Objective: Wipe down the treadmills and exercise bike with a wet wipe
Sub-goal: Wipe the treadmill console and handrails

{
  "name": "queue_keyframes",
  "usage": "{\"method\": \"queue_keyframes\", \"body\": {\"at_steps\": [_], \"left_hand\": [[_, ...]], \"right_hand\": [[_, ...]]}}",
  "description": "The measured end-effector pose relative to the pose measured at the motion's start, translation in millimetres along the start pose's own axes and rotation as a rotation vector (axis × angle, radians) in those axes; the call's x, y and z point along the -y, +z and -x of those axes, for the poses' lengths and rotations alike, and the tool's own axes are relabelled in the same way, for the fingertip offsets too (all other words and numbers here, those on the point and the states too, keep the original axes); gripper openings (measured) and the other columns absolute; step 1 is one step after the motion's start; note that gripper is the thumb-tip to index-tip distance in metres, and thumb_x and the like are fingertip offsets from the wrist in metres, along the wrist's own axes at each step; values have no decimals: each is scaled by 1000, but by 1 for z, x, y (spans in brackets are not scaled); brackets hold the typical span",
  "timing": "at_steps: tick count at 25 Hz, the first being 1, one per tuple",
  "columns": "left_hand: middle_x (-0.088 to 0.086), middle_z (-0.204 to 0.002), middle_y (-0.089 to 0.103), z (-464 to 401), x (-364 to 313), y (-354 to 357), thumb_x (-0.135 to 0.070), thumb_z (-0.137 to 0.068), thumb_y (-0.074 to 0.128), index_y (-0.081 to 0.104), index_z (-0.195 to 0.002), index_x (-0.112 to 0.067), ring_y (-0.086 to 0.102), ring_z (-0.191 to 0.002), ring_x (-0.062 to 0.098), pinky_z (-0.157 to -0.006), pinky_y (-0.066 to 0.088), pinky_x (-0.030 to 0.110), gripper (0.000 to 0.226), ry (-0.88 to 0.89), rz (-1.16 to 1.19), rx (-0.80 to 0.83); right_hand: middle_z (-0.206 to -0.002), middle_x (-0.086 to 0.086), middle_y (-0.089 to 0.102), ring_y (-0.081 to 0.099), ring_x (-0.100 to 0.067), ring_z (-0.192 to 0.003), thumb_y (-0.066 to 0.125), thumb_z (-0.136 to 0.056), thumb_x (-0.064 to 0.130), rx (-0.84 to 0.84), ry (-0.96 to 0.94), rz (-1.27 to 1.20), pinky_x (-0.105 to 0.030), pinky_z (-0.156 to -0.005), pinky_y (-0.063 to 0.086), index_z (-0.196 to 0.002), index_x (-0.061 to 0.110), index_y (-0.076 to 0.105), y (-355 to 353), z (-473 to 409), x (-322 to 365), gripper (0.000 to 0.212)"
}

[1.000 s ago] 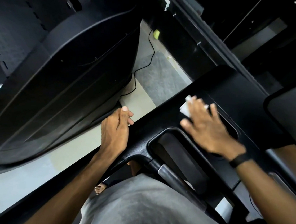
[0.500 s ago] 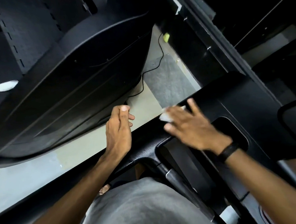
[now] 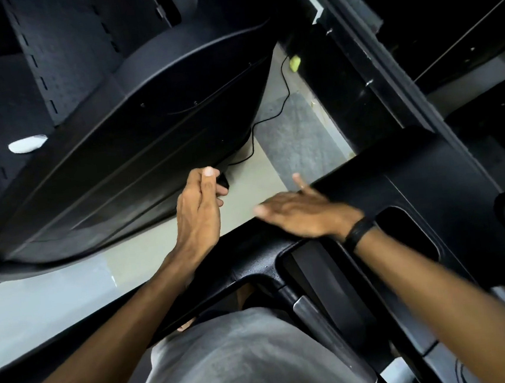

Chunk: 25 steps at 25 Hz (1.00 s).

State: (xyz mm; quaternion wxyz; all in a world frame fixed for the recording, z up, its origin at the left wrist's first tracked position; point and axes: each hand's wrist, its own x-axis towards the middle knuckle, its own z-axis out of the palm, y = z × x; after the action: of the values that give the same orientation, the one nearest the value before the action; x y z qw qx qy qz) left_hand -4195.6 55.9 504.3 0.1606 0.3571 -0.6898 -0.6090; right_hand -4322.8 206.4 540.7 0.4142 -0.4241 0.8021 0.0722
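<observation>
I lean over a black treadmill console (image 3: 413, 175) that crosses the view from lower left to upper right. My right hand (image 3: 302, 214), blurred by motion and with a black band at the wrist, lies flat with straight fingers on the console's top edge. No wet wipe shows; the palm would hide anything beneath it. My left hand (image 3: 199, 208) grips the console's far edge, thumb on top and fingers curled over a small black part.
A neighbouring machine's large black shroud (image 3: 146, 124) fills the upper left, and a white wad (image 3: 27, 144) lies on it. A thin black cable (image 3: 285, 95) and a yellow-green piece (image 3: 294, 63) lie on the pale floor. A recessed pocket (image 3: 403, 232) sits behind my right wrist.
My right hand has swept leftward along the console toward my left hand, and the white wipe seen at its fingers earlier is now out of sight. My left hand keeps its hold.
</observation>
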Motion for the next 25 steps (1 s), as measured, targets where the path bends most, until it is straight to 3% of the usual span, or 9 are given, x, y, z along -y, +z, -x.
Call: {"method": "queue_keyframes", "body": {"at_steps": [3, 6, 8, 10, 13, 16, 19, 21, 25], "left_hand": [[-5, -85, 69, -1, 5, -7, -69, -89, 30, 56, -96, -39, 64, -75, 19, -85, 53, 53, 40, -25, 1, -11], [-6, -86, 68, 1, 6, -7, -69, -88, 30, 55, -96, -38, 64, -76, 20, -85, 53, 51, 41, -40, 13, -27], [-6, -85, 68, 2, 3, -3, -70, -87, 29, 55, -95, -37, 63, -74, 18, -84, 52, 48, 43, -40, 22, -21], [-6, -86, 68, 1, 2, 0, -71, -86, 28, 55, -95, -37, 64, -73, 16, -82, 52, 46, 45, -32, 3, -3], [-5, -86, 69, -3, 0, -2, -71, -88, 27, 56, -95, -38, 64, -73, 16, -80, 53, 43, 45, -22, -3, 9], [-4, -85, 69, -8, 1, -12, -70, -89, 26, 57, -94, -37, 64, -72, 15, -77, 54, 41, 46, -8, -17, -8], [-3, -85, 68, -9, 6, -19, -69, -89, 27, 59, -93, -35, 63, -72, 17, -76, 54, 43, 47, -20, 0, -29], [-1, -85, 69, -7, 11, -18, -67, -91, 27, 59, -93, -35, 64, -73, 19, -78, 54, 43, 45, -38, 8, -39], [0, -86, 69, -4, 13, -11, -59, -97, 27, 59, -92, -35, 64, -73, 19, -76, 52, 38, 40, -50, 12, -27]], "right_hand": [[-163, 1, 31, 5, -13, -155, -6, -91, 73, -37, 324, -39, -45, -117, -28, -152, 34, 39, -35, 11, -77, 85], [-166, -5, 22, -10, -24, -155, -2, -80, 87, 128, 458, -50, -48, -119, -24, -155, 30, 35, -48, -6, -80, 101], [-168, -2, 15, -7, -25, -155, 9, -71, 99, 203, 414, -14, -51, -123, -10, -156, 33, 32, -40, -26, -50, 110], [-167, 2, 19, 7, -21, -155, 25, -86, 88, 227, 257, -91, -45, -123, 3, -157, 30, 30, -15, -66, -3, 92], [-165, 15, 19, 5, -3, -152, 14, -96, 74, 295, 14, -16, -36, -121, -8, -156, 44, 22, 42, -89, 47, 68], [-165, 11, 13, -12, -12, -151, 4, -91, 81, 247, 111, -81, -47, -121, -11, -156, 41, 30, -7, -49, 8, 80], [-167, -4, 18, -6, -22, -155, -2, -92, 76, 180, 367, -37, -46, -119, -18, -156, 32, 32, -52, -3, -56, 85], [-165, -9, 24, 0, -23, -156, -3, -93, 75, 200, 458, 46, -44, -120, -20, -156, 25, 33, -57, 2, -51, 89], [-157, -8, 42, 20, -18, -153, -4, -92, 76, 160, 150, 140, -45, -122, -15, -151, 18, 45, -5, -30, 35, 95]]}}
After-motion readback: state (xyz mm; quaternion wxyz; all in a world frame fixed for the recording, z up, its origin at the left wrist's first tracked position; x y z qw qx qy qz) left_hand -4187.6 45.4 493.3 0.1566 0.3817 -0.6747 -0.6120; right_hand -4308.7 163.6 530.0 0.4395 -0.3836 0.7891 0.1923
